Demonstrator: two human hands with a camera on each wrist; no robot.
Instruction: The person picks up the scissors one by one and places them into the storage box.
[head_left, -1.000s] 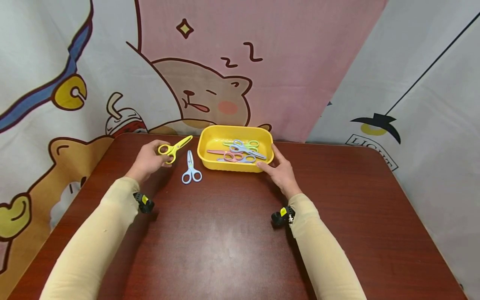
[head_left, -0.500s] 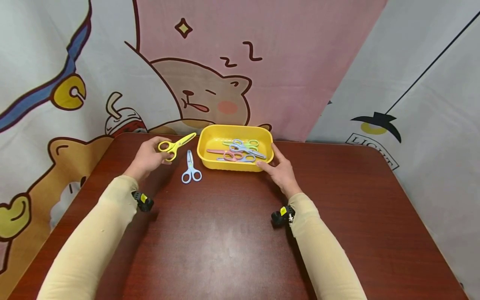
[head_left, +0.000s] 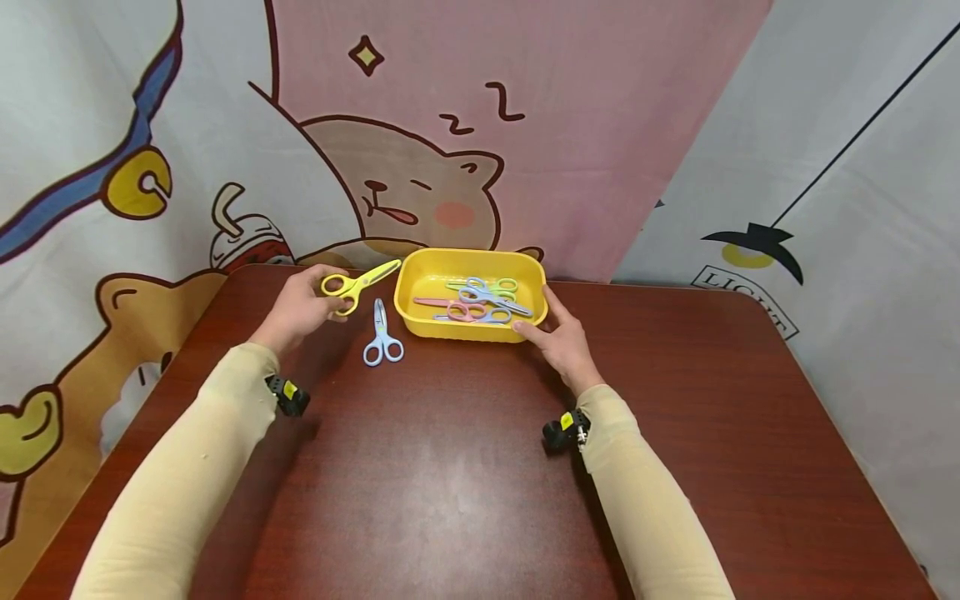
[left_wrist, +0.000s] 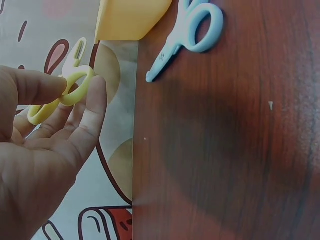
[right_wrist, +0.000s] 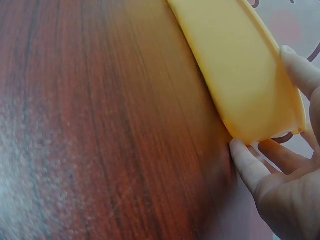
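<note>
Wooden table (head_left: pixel 450 483), small yellow scissors (head_left: pixel 358 282), seemingly plastic

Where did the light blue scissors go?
In the head view, the light blue scissors lie flat on the brown table, just left of the yellow tub and below the yellow scissors in the left hand.

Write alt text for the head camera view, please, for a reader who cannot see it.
A person's left hand holds yellow scissors above a brown table, beside a yellow tray holding several pastel scissors. The right hand touches the tray's right corner, and blue scissors lie on the table left of it.
</note>
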